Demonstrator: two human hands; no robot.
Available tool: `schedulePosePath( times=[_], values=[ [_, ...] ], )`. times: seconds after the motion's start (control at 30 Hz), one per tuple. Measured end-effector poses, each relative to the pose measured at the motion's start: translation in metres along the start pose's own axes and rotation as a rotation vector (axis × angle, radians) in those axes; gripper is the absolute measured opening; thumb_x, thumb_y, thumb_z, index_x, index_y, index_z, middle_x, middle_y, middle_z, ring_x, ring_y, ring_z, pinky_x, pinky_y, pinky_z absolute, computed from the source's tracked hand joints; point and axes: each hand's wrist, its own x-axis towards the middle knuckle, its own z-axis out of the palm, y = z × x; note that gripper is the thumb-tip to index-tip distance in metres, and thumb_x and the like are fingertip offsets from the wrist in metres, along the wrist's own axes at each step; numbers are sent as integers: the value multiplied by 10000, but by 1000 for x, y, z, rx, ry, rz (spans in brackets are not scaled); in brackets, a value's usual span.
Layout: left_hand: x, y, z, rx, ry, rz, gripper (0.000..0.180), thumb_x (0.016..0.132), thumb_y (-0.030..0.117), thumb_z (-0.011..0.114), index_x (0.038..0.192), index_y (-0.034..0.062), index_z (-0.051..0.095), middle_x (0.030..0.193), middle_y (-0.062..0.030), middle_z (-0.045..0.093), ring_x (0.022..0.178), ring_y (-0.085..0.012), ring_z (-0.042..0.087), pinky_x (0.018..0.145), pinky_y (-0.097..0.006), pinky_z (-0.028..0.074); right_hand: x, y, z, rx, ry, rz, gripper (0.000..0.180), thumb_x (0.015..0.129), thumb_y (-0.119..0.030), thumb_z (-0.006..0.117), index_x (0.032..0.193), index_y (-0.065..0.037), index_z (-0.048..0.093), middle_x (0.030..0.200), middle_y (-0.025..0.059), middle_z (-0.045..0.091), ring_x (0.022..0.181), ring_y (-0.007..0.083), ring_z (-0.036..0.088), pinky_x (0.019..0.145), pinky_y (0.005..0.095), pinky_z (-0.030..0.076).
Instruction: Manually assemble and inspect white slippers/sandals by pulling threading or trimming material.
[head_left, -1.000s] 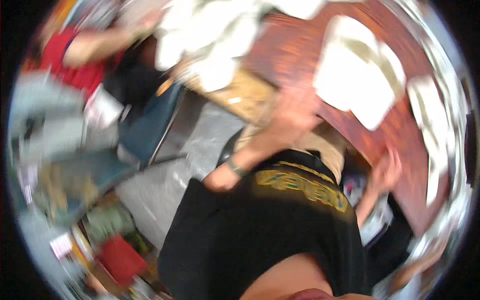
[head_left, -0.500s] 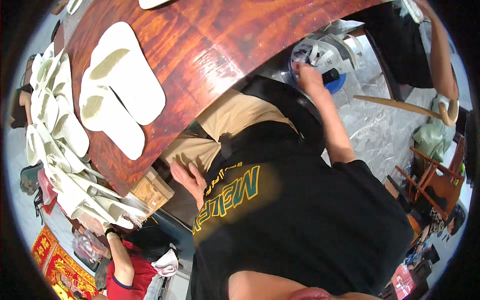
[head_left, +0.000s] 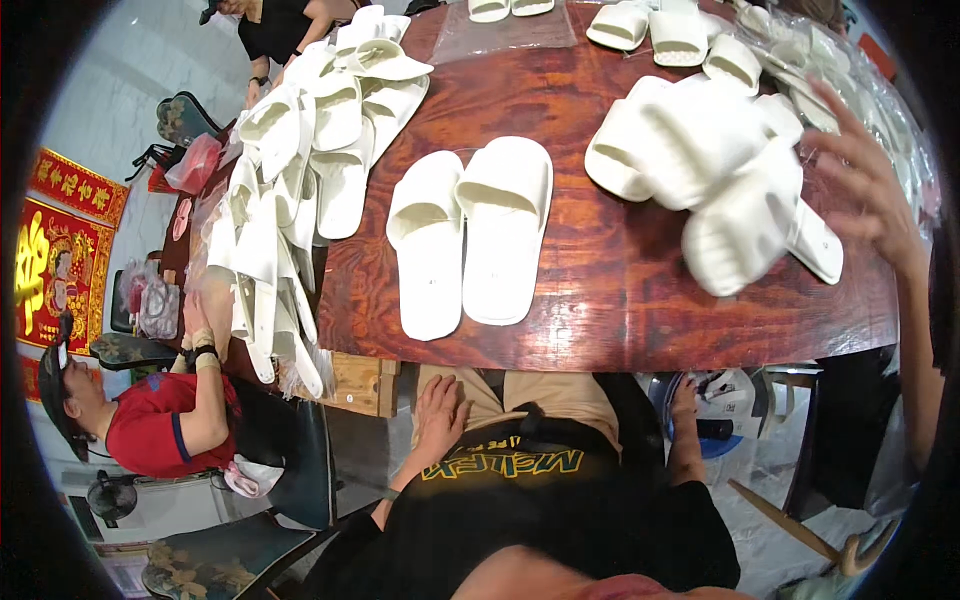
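Observation:
My left hand (head_left: 438, 412) rests on my thigh just below the table edge, its fingers stretched out and holding nothing. Down to the right, my right hand (head_left: 685, 396) reaches to a round blue-bottomed container (head_left: 716, 446) with packaged items and a black cylinder inside. What its fingertips touch is too small to make out. On the table in front of me lie two white slippers side by side, the left slipper (head_left: 428, 250) and the right slipper (head_left: 505, 235), toes away from me. Neither hand touches them.
White slippers pile up at the table's left (head_left: 290, 170). At the right, a blurred slipper (head_left: 740, 225) tops a loose heap beside another person's blurred hand (head_left: 865, 185). Someone in a red shirt (head_left: 180, 420) sits at the left. A wooden box (head_left: 360, 385) stands under the table edge.
The view has swung round, bringing the table's right side and its slippers into sight. My left hand stays on my lap and my right hand remains at the container.

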Motion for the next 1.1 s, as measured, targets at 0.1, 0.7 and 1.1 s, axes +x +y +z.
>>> schedulePosePath(
  times=[0.1,0.7,1.1],
  values=[
    [1,2,0,-4,-18,3,427,838,206,592,1214,25,503,1283,-113,465,1230,-336,362,964,-437,310,2,-6,-3,15,-6,70,662,770,-132,612,1339,-18,293,1285,267,393,1109,430,461,947,448,409],
    [65,84,-34,-929,-449,443,297,920,149,531,1173,-5,545,982,-130,651,914,-209,624,802,-287,466,-248,-105,-327,-14,169,-331,610,531,-214,768,1061,-28,528,957,199,540,797,408,577,685,456,486],
    [70,130,-105,-1002,-394,767,1156,573,385,846,1404,12,135,1342,-171,387,1211,-328,405,996,-387,336,-303,-305,-485,-169,-24,-1398,661,622,-231,765,1200,-67,491,1000,119,530,720,302,603,598,362,485]
  ],
)
